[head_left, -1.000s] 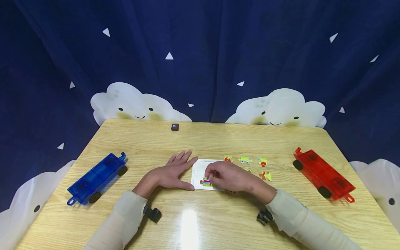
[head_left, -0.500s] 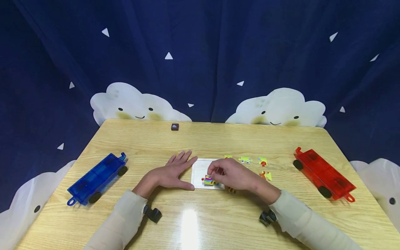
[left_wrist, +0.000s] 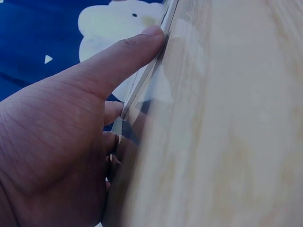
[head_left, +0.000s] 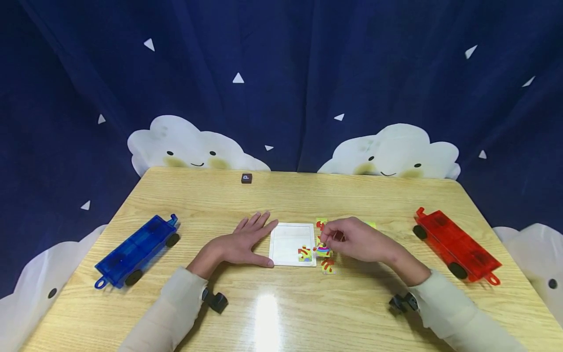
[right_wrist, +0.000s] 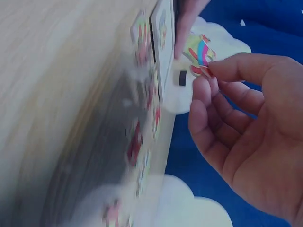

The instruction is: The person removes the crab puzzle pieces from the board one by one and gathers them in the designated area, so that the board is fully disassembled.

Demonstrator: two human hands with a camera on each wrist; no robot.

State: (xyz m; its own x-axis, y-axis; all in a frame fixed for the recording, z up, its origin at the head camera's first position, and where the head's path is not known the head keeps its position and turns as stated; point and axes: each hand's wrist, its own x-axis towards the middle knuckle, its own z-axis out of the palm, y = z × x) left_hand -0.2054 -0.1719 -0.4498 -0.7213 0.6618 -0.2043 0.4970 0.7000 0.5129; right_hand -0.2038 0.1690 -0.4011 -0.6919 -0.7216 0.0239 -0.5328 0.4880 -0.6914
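My right hand [head_left: 358, 240] pinches a rainbow-striped jigsaw puzzle piece [right_wrist: 202, 52] between thumb and fingertips. In the head view it is just off the right edge of a white square puzzle tray [head_left: 287, 238]. One red and yellow puzzle piece [head_left: 304, 253] lies in the tray's near right corner. With its fingers spread, my left hand [head_left: 242, 245] rests along the tray's left side, thumb and index fingertip at its edge. In the left wrist view, the thumb [left_wrist: 137, 49] lies against that edge.
Several loose jigsaw pieces lie right of the tray, one [head_left: 327, 266] nearest me, others partly hidden under my right hand. A blue wheeled toy wagon [head_left: 136, 252] stands left, a red one [head_left: 457, 244] right. A small black block [head_left: 246, 178] sits near the far edge.
My right hand has moved right with the striped piece, from above the tray to beyond its right edge. The piece in the tray's corner is now uncovered. The left hand stays still.
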